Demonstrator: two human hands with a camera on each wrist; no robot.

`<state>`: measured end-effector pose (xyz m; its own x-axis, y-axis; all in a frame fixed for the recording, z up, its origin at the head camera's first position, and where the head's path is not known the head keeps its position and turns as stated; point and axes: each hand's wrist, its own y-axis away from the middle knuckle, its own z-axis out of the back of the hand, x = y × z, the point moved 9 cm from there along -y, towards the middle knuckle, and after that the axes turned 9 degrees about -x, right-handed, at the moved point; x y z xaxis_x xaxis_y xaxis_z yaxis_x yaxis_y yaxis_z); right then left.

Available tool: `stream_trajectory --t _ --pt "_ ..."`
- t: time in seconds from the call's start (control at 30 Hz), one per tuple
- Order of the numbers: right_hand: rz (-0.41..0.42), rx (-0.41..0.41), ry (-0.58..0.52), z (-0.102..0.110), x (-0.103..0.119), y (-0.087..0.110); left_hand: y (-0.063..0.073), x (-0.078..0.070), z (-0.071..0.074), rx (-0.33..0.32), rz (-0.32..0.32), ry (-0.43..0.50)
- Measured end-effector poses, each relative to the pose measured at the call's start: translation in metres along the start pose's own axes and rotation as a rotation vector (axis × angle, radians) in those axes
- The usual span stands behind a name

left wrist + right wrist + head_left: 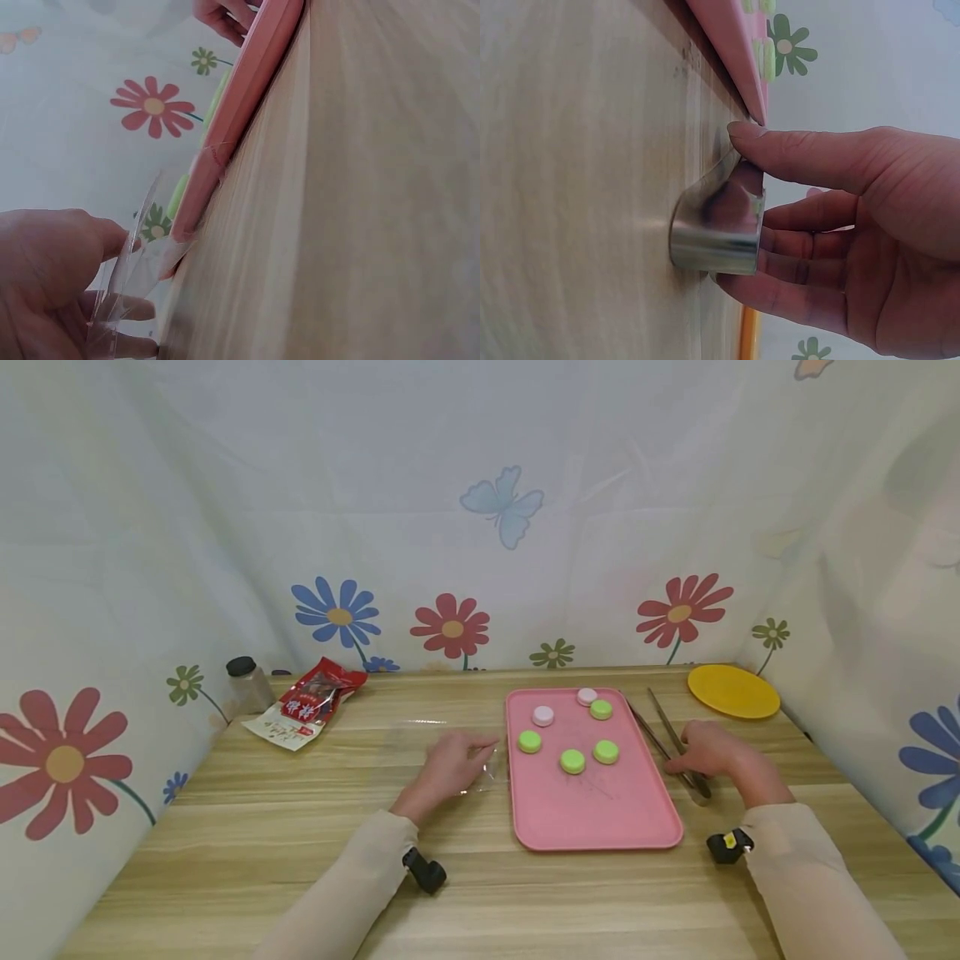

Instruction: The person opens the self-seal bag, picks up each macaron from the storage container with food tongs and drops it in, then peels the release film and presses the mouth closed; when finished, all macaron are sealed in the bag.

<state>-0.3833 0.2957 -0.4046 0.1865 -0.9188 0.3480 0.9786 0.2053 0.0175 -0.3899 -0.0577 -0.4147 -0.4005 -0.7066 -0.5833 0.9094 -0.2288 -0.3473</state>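
Observation:
In the head view my left hand (455, 763) pinches the edge of a clear plastic bag (489, 770) just left of the pink tray (600, 814). The left wrist view shows the thin plastic (124, 281) between thumb and fingers. Right of the tray, my right hand (712, 750) holds metal tongs (663, 727) lying on the table, their tips pointing away. Up close, the thumb is on one side of the tongs' shiny bent end (716, 232) and the fingers on the other. Several green macarons (573, 762) and two pink macarons (543, 716) lie on the tray.
A yellow plate (733, 691) lies at the back right. At the back left are a red and white snack packet (306, 706) and a clear jar (251, 687) with a black lid. A flowered curtain (420, 527) hangs behind the wooden table (300, 810).

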Motion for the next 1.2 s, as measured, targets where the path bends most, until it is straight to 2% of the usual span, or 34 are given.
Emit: stream_trajectory --t 0.13,0.4,0.6,0.77,0.93,1.07,1.2 --pt "-0.002 0.002 0.000 0.000 -0.001 0.000 0.000 0.004 -0.001 0.002 0.027 -0.007" --pt "0.002 -0.005 -0.001 0.000 0.000 0.000 -0.001 0.014 0.002 -0.016 0.097 -0.117" --pt "0.009 -0.005 -0.002 -0.001 -0.002 -0.002 -0.001 0.016 0.005 -0.024 0.135 -0.122" --pt "0.020 -0.012 0.008 -0.002 -0.003 -0.003 -0.001 0.016 0.008 -0.059 0.133 -0.099" --pt "0.015 -0.006 0.006 -0.002 -0.003 -0.003 -0.001 0.013 0.009 -0.078 0.100 -0.102" --pt "0.014 -0.001 0.002 -0.002 -0.003 -0.003 -0.002 0.006 0.011 -0.109 0.025 -0.108" --pt "0.010 0.002 -0.005 -0.003 -0.004 -0.004 -0.004 -0.001 0.015 -0.173 -0.048 -0.117"
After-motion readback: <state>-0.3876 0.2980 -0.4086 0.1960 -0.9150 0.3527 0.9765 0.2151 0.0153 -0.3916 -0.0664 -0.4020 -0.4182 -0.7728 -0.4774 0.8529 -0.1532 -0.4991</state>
